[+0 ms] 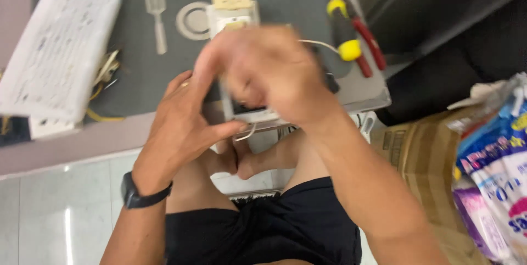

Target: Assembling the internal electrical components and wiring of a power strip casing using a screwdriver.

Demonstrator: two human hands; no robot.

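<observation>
**Both hands close on a small white device at the near edge of the grey mat**

The left hand (184, 125) grips the left side of a small white device (248, 112) with a dark panel, thumb pressed along its near edge and the other fingers curled up behind it. A dark watch (137, 194) sits on that wrist. The right hand (269, 73) comes over the top of the device and is heavily blurred (its fingers look bunched together and bent down onto the thing, but exactly what they pinch cannot be told). A thin wire loop (247, 133) hangs just under the device's near edge.

The device is held just above the near edge of a grey mat (148, 73) on a low table, over the person's bare knees and black shorts (285, 226).

Farther on the mat lie a white plastic fork (158, 20), a flat white ring (192, 21) just right of it, and a white box-shaped part (233, 15) beside the ring. To the far right rest a yellow-and-black handled tool (345, 31) and a red-handled tool (369, 45), side by side. At the far left sits a white foam block (57, 51), with yellowish wires (104, 78) at its right edge. To the right of the table stands a cardboard box (422, 155), and packaged goods in blue, white and purple wrappers (494, 177) are at the right edge.
</observation>
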